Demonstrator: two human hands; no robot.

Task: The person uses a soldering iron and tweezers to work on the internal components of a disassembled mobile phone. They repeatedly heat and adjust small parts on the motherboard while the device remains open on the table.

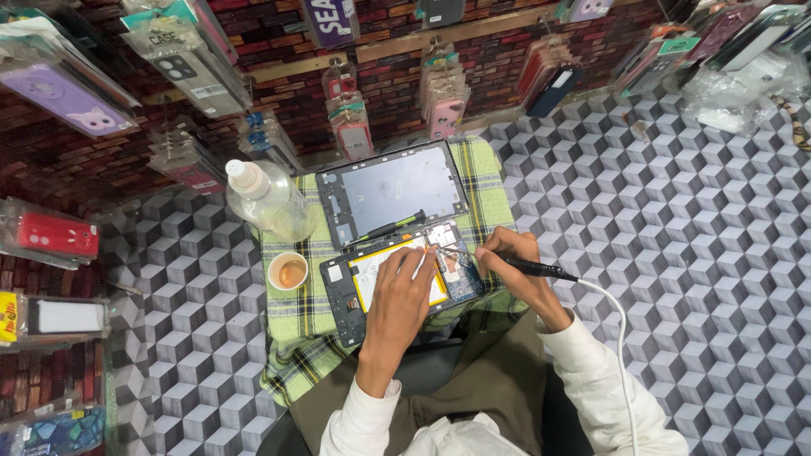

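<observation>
An opened tablet with a yellow battery and blue circuit board (404, 279) lies near the front edge of a green checked cloth (300, 325). The left hand (404, 291) rests flat on it, fingers spread over the battery and holding nothing, so much of the battery is hidden. The right hand (511, 262) is closed around a black pen-shaped soldering iron with a white cable (541, 269), wrist bent, its thin tip hard to make out at the tablet's right end. A grey detached back panel (393, 190) lies behind.
</observation>
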